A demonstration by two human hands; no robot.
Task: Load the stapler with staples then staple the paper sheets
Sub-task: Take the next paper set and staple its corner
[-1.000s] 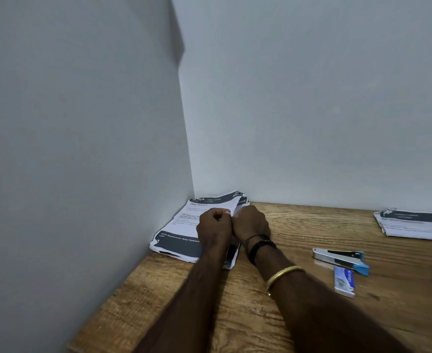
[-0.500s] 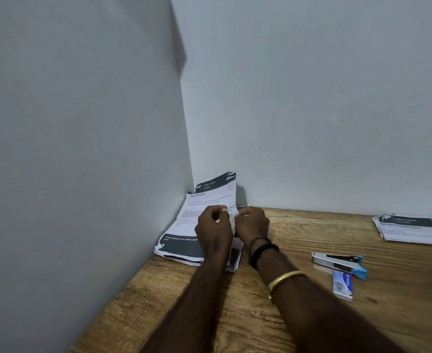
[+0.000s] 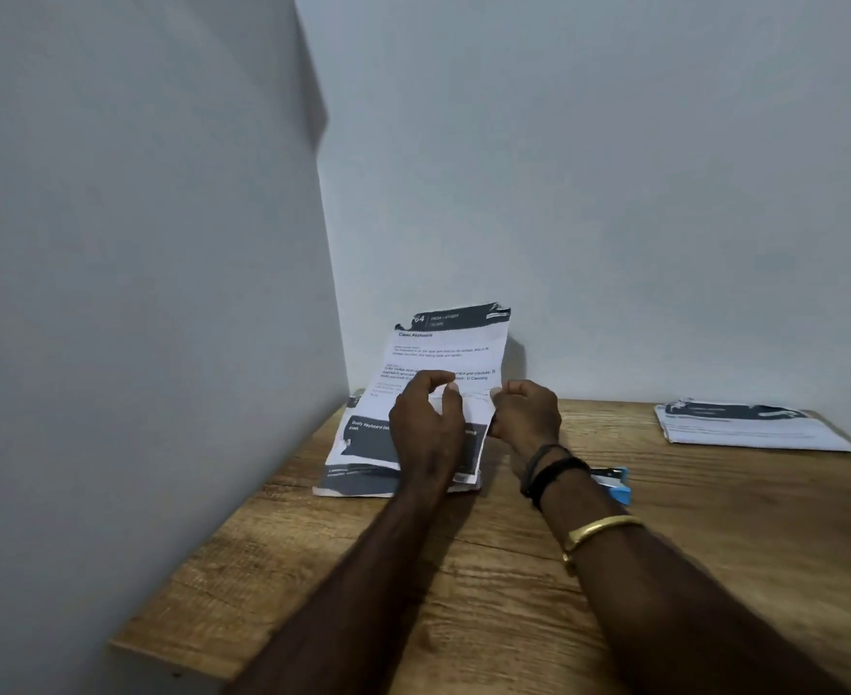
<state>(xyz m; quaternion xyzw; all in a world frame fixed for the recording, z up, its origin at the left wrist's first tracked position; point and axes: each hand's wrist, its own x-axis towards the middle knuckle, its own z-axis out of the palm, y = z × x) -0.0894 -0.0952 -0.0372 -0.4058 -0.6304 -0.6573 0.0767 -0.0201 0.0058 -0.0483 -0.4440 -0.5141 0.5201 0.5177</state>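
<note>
A printed paper sheet (image 3: 446,351) with a dark header stands lifted off the stack of sheets (image 3: 358,476) in the table's left corner. My right hand (image 3: 526,413) pinches the sheet's right edge. My left hand (image 3: 426,426) rests in front of the sheet with fingers curled at it; thumb and fingers sit slightly apart. The stapler (image 3: 614,483), silver with a blue tip, lies on the table behind my right wrist and is mostly hidden by it. The staple box is not visible.
A second stack of printed sheets (image 3: 744,426) lies at the back right of the wooden table (image 3: 463,594). Grey walls close the left side and the back. The table's front-left edge is near.
The top sheet has risen from flat on the stack to nearly upright. Both hands moved up with it, and my right arm now covers most of the stapler.
</note>
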